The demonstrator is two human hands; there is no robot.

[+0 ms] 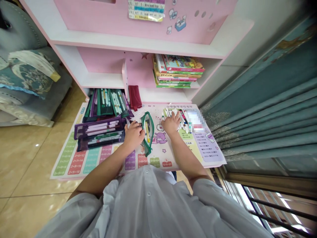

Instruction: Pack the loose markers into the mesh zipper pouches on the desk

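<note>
A green-edged mesh zip pouch [151, 127] lies with its mouth spread on the desk mat, a yellow-barrelled pen [147, 131] inside it. My left hand [133, 135] is closed on the pouch's left side; its fingertips are partly hidden. My right hand [171, 123] rests on a heap of white-barrelled marker pens [182, 119], fingers apart and touching them. I cannot make out a pen gripped in it. Left of my left hand are filled purple and dark mesh pouches [100, 130], with more green and purple pouches [106, 100] stacked behind.
A dark red pouch [135, 97] leans by the shelf divider. Stacked books [177, 71] occupy the pink-and-white shelf [138, 41] at the back. A blurred-out pale item [196, 120] lies right of the markers. Blue-green curtains [260, 109] hang at the right; a sofa [22, 66] stands at left.
</note>
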